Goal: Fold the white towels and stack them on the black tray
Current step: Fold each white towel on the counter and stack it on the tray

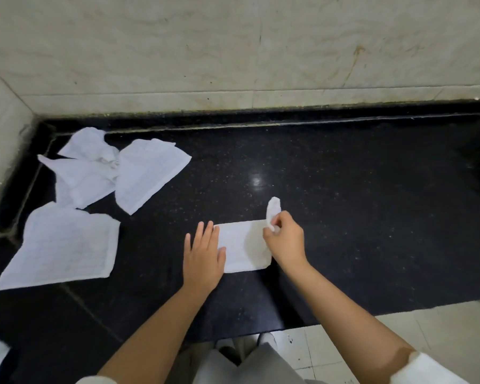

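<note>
Head cam: a folded white towel (243, 246) lies flat on the black speckled counter (344, 203), near the front edge. The left hand (204, 252) lies flat, fingers straight, pressing the towel's left end. The right hand (284, 239) pinches the far right corner, lifted up off the counter. Over on the left are more loose towels: a flat one (64, 250) near, a crumpled pile (117, 170) further back by the marble wall (233, 51).
</note>
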The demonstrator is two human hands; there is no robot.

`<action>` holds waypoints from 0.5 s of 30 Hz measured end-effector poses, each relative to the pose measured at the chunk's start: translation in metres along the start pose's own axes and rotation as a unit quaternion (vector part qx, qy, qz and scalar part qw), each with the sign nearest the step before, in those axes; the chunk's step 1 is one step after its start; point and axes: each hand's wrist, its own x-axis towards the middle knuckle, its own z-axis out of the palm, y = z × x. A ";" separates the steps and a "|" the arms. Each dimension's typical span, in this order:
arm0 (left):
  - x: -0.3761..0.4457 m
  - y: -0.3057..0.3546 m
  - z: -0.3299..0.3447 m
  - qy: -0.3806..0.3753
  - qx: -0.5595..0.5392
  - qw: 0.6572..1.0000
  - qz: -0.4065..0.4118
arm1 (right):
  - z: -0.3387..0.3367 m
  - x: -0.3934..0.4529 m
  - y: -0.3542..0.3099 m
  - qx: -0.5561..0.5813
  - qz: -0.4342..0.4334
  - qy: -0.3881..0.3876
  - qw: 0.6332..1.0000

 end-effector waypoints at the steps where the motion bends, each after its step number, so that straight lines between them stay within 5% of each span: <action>1: -0.007 -0.011 -0.002 0.002 0.001 1.000 -0.019 | 0.011 -0.007 -0.007 -0.008 -0.031 -0.015 0.999; 7: -0.054 -0.063 -0.007 0.011 -0.013 0.994 -0.104 | 0.084 -0.042 0.016 -0.229 -0.221 -0.123 0.940; 15: -0.075 -0.072 -0.007 0.007 -0.024 0.994 -0.107 | 0.088 -0.032 0.025 -0.233 -0.287 -0.103 0.923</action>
